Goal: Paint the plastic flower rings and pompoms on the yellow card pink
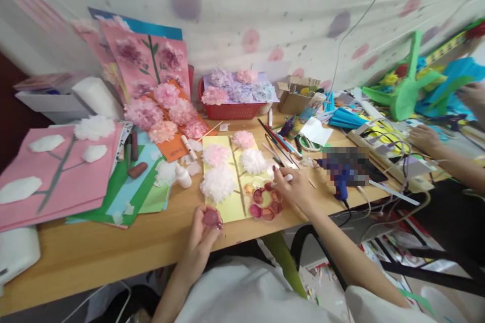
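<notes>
My left hand, at the table's front edge, is closed around a small round mauve colour pot. My right hand grips a white pen-like stick; its tip is hard to make out. Just below that hand lies a clear flower-shaped palette with several round pans in pink, red and brown. It overlaps the lower right of a yellow sheet. Fluffy paper blossoms are on this sheet around a painted brown stem: a white one, another white one, and pink-tinted ones higher up.
A glue bottle stands left of the yellow sheet. Pink sheets with white petals lie far left. A red basket holds pastel blossoms behind. At right are a blue glue gun, cables, and another person's hand.
</notes>
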Available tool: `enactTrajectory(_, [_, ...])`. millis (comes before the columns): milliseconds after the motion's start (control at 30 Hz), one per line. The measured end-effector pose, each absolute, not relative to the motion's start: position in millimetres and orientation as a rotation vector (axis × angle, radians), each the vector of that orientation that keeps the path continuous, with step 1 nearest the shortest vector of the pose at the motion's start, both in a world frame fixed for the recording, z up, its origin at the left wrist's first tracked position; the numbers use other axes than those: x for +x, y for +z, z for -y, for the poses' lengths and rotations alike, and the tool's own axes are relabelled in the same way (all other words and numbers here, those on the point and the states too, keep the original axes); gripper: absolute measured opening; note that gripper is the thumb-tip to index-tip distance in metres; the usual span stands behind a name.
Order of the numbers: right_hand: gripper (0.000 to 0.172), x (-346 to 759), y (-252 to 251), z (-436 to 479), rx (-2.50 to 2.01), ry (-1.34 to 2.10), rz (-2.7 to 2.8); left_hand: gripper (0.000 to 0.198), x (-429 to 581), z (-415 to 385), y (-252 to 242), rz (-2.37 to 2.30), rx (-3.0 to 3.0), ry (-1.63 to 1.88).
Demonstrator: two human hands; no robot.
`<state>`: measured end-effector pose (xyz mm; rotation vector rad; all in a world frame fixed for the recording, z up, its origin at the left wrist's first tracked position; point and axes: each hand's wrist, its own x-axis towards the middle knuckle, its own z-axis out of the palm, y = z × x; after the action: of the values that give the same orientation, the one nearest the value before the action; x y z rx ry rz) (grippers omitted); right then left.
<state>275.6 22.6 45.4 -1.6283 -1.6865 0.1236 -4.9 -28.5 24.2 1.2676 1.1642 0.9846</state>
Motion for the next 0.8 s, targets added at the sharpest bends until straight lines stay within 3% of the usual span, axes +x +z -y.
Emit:
enactTrajectory(100, [0.052, 273, 43, -22, -1.63, 0.12, 1.686, 0.01, 7, 21, 24, -1.256, 1.412, 0.864])
enactTrajectory(400, [0.049, 267, 39, -20, -1.63, 0.156, 1.692, 0.018, 51, -6, 30, -1.622, 1.697, 0.679])
enactTrajectory(800, [0.053, 271, 43, -26, -1.628, 0.237, 1.695, 0.017, 52, -5, 28, -1.655, 1.785, 0.618])
